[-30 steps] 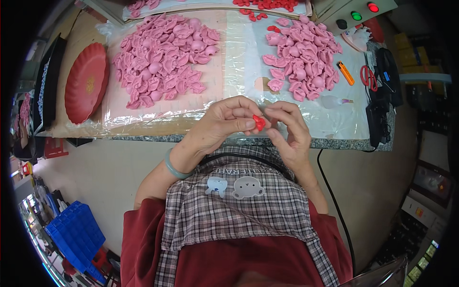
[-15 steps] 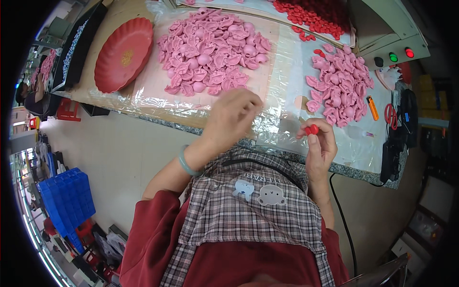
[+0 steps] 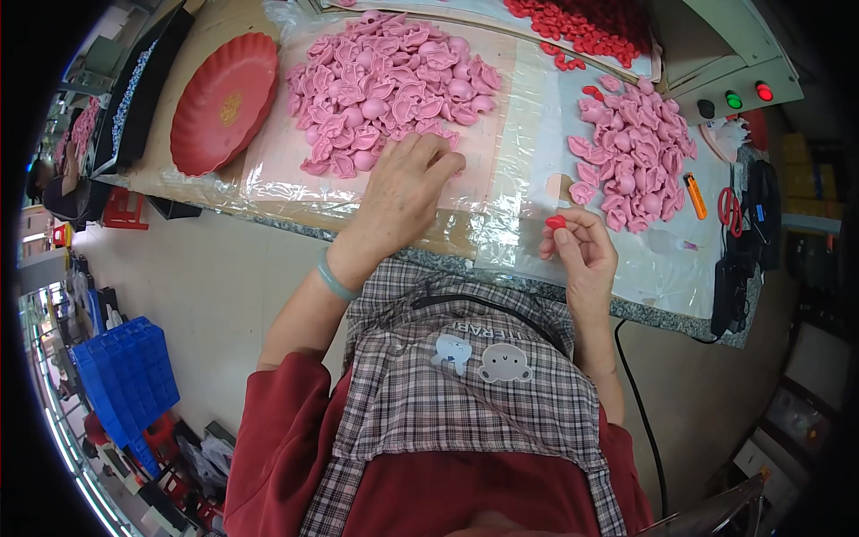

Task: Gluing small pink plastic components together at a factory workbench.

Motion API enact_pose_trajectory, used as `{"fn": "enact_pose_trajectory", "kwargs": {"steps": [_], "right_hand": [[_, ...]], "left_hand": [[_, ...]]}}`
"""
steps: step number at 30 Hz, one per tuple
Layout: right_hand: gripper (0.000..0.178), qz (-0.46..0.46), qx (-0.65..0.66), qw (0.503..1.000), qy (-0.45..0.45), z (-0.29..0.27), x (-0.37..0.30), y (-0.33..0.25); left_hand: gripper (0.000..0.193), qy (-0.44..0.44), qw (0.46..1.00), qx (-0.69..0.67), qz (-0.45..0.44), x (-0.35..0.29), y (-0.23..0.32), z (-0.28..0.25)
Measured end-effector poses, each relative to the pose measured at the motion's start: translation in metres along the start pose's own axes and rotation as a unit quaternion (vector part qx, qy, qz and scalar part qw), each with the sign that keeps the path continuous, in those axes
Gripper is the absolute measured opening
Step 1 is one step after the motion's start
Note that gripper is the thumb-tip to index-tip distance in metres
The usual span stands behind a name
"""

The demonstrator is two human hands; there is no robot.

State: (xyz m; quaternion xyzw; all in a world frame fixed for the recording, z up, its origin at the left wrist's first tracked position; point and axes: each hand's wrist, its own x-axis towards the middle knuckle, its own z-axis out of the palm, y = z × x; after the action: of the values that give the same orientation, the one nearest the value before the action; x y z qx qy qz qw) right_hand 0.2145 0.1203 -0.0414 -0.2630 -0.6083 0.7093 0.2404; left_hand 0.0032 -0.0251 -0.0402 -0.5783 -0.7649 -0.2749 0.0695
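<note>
My left hand (image 3: 407, 192), with a pale green bangle on its wrist, is at the near edge of a big pile of pink petal-like pieces (image 3: 385, 72). Its fingers curl down by the nearest pieces, and the fingertips are mostly hidden, so what they hold cannot be made out. On the right, my right hand (image 3: 586, 255) pinches a small glossy red piece (image 3: 556, 222) between thumb and forefinger, above the table's near edge. Beyond that hand lies a second, smaller pile of pink pieces (image 3: 631, 152). Round pink balls are mixed into both piles.
At left on the table lies a red scalloped dish (image 3: 192, 148). More red pieces (image 3: 582, 31) are heaped at the back. A machine with coloured lights (image 3: 734, 98) stands back right. An orange cutter (image 3: 696, 197) and red-handled scissors (image 3: 730, 212) lie at right.
My left hand has moved left and slightly away from me, up to the near edge of the big pink pile. My right hand has shifted slightly left, keeping the red piece.
</note>
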Motion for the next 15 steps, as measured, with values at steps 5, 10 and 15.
{"fn": "enact_pose_trajectory", "kwargs": {"steps": [5,10,15], "right_hand": [[0.021,0.021,0.008,0.999,-0.04,0.005,0.0,-0.002],[0.02,-0.047,0.009,0.998,-0.047,0.016,0.003,-0.007],[0.02,-0.077,-0.046,0.995,-0.051,0.025,0.0,-0.017]], "left_hand": [[0.022,0.016,0.997,-0.073,-0.015,-0.001,0.007,0.011],[0.023,-0.029,0.921,-0.356,-0.157,0.005,0.044,0.003],[0.029,-0.092,0.782,-0.549,-0.281,0.005,0.061,0.003]]}}
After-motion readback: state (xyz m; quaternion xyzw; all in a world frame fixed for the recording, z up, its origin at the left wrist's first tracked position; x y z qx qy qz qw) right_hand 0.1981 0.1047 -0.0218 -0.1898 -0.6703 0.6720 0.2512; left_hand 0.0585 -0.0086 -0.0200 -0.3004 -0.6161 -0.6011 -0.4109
